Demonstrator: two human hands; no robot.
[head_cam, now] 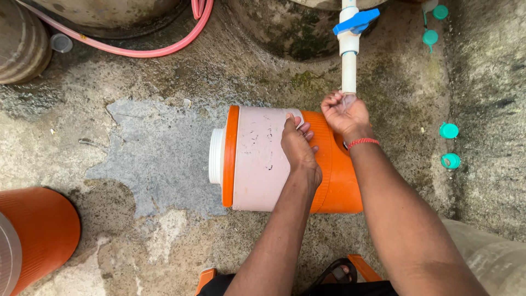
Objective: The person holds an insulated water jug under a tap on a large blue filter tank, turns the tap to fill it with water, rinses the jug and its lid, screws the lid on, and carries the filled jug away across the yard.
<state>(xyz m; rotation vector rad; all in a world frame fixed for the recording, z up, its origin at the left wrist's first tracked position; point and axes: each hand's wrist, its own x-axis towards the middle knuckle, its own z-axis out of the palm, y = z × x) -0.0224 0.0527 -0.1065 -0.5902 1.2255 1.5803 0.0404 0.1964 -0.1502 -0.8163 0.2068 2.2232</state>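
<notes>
Flat across the cooler jug [257, 164] lies the left hand [298, 149], fingers spread, steadying it on its side. Beyond the jug's orange end, the right hand [344, 112] cups loosely under the white pipe [348, 66], gripping nothing. Rinsing looks barely begun; its outside still appears scuffed and dirty.

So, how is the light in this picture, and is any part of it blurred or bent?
Head view: soft, even daylight, no hard shadows or glare; the orange and white cooler, left hand and right hand are sharp; the edges bend slightly, as with the second orange cooler at the lower left.
</notes>
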